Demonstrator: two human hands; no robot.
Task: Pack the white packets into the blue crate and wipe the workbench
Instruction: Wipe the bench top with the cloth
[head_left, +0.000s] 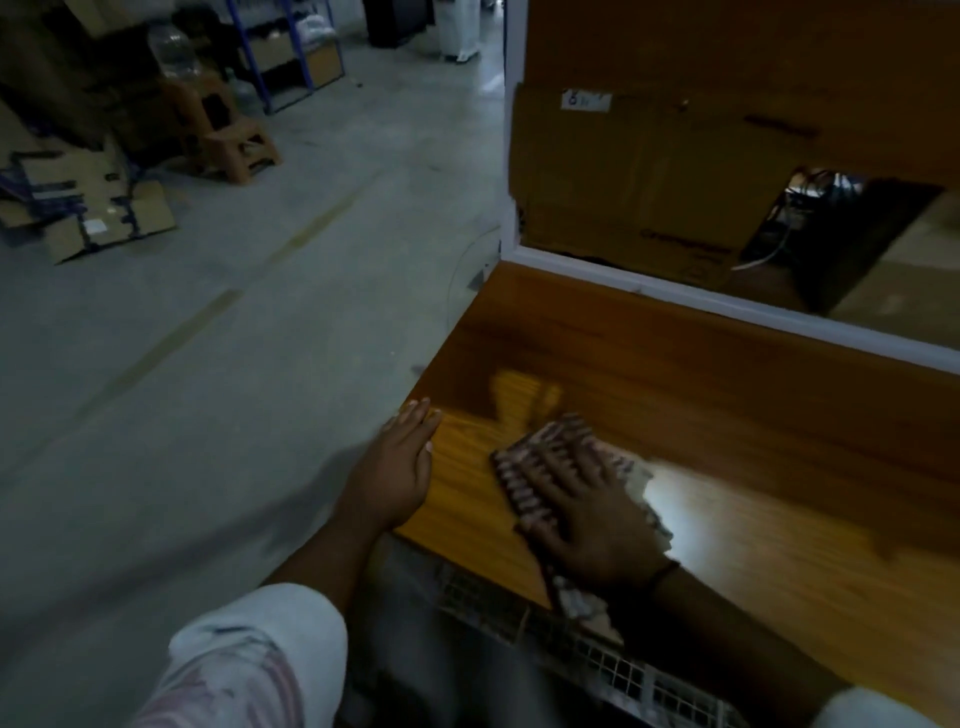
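Dim head-camera view of a wooden workbench (727, 441). At five o'clock the right hand (597, 525) lies flat with fingers spread, pressing a patterned cloth (524, 467) onto the bench top. At seven o'clock the left hand (397, 470) rests open, fingers straight, on the bench's left edge, gripping nothing. A latticed crate (597, 660) sits below the bench edge at six o'clock. A cardboard box (639, 171) stands at one o'clock.

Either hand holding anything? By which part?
Nothing gripped. Right hand presses flat on the middle of the patterned cloth; left hand rests open on the workbench edge.
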